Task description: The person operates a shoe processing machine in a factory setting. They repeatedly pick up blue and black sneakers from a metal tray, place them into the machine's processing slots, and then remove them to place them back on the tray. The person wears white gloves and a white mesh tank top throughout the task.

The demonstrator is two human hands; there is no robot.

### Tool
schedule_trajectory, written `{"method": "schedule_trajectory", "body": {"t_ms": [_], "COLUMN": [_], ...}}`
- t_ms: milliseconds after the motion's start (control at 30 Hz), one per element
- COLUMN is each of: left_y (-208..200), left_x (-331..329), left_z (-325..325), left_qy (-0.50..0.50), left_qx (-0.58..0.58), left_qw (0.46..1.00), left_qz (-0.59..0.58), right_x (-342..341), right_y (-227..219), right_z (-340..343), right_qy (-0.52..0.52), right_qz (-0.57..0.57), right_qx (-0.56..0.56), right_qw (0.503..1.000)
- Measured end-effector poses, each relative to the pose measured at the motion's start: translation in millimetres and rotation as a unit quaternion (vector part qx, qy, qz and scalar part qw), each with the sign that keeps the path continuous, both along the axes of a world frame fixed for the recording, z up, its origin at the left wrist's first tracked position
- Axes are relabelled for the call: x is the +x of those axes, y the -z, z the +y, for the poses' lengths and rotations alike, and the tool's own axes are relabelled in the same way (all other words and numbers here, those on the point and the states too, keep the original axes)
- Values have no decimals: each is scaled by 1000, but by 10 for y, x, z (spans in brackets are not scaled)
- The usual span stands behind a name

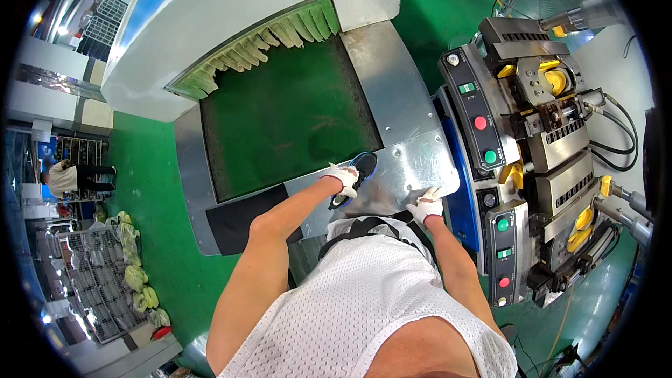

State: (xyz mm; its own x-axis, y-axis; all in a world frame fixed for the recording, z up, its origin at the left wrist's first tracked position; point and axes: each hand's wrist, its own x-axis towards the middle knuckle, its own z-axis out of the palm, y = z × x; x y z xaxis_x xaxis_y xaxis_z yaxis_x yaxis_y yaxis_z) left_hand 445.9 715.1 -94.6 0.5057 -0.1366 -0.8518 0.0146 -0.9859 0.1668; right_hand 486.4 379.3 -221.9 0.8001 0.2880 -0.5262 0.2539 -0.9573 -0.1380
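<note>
A dark sneaker (365, 165) with a blue-edged sole is at the near edge of the green conveyor belt, above the metal plate. My left hand (341, 178), in a white glove, is closed across its middle and hides part of it. Below the glove more dark and white footwear shows; I cannot tell if that is the same shoe or a second one. My right hand (427, 205), also gloved in white, is at the right part of the shiny metal plate (413, 168), fingers stretched out, with nothing visible in it.
The green belt (287, 126) runs out of a white machine (231, 21) through a fringed curtain (266, 49). A black mat (245, 222) lies on the near left edge. Close on my right stands a press machine (546, 147) with button panels. Another person (73, 177) stands far left, near a wire rack (101, 283).
</note>
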Motion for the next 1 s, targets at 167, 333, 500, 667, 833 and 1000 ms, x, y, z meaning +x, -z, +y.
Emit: {"method": "schedule_trajectory", "body": {"t_ms": [167, 333, 500, 667, 833, 1000], "left_y": [120, 19, 23, 74, 120, 419], "left_x": [-150, -31, -67, -95, -84, -180], "left_z": [66, 11, 43, 77, 58, 185], "left_qy": [-33, -4, -3, 11, -9, -9], "left_qx": [-23, 2, -11, 19, 18, 36], "left_qw": [998, 1000, 999, 1000, 999, 999], "left_qz": [-45, -27, -49, 4, -25, -40], "right_x": [40, 25, 96, 235, 153, 255], "right_y": [-363, -223, -382, -970, -753, -918], "right_z": [133, 73, 109, 337, 176, 205], "right_qy": [30, 15, -73, 53, 32, -25], "right_qz": [51, 51, 86, 127, 83, 133], "right_qx": [5, -9, -52, -81, -66, -60], "right_qw": [998, 999, 992, 987, 994, 989]}}
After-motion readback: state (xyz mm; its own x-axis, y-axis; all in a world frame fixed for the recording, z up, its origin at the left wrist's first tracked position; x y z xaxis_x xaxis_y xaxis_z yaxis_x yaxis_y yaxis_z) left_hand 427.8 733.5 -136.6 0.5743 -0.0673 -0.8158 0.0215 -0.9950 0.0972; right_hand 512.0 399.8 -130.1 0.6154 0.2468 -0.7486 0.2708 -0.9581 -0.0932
